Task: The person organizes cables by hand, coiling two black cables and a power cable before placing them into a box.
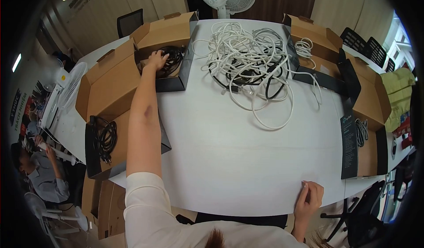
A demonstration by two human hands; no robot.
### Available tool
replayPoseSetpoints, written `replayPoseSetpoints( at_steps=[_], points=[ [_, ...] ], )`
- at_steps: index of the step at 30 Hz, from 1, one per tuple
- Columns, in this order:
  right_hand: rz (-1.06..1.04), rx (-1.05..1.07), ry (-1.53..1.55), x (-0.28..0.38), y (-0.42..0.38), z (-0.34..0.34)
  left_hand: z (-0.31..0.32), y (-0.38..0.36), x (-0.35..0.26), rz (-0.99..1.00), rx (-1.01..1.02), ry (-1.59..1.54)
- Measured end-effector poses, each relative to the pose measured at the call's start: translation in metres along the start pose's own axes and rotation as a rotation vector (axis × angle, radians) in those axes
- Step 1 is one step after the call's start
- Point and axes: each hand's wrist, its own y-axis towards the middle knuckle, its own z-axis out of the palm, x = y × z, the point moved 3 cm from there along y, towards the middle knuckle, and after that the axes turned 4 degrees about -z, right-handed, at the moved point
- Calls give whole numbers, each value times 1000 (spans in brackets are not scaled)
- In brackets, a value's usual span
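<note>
Black cable [174,61] by L hand [155,61] in box [171,85], R hand [310,198] near table edge [254,213], open room btwn, both grips unclear.

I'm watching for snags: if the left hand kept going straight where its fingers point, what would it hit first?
Most likely the black cable coil in the open box; the left hand looks right beside it, though depth is unclear.

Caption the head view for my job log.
Left hand at black cables in an open box, beside a tangle of mostly white cables.
</note>
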Motion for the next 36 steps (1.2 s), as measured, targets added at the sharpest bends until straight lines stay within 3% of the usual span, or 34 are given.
replayPoseSetpoints(
  at_steps=[4,10,19,22,23,26,30,33,36],
  points=[
    [-26,-9,-5,-3,-2,0,-1,13,0,75,-23,17],
    [-18,-11,2,-1,-1,0,-13,-6,-7,74,-230,-177],
    [-23,-8,-6,-1,-1,0,-6,-7,-7,-54,-166,-217],
    [-28,-9,-14,0,-1,0,-13,-27,-12,-166,17,25],
    [-31,-7,-18,0,-1,-1,35,47,41,-6,266,193],
    [-23,-6,-23,0,-1,-1,26,-2,34,-148,223,70],
    [1,3,-13,-3,0,3,26,0,31,-124,204,45],
    [15,16,-14,-2,0,3,-1,-33,1,-189,56,-5],
    [11,30,-27,1,2,2,-24,-52,-28,28,-234,154]
  ],
)
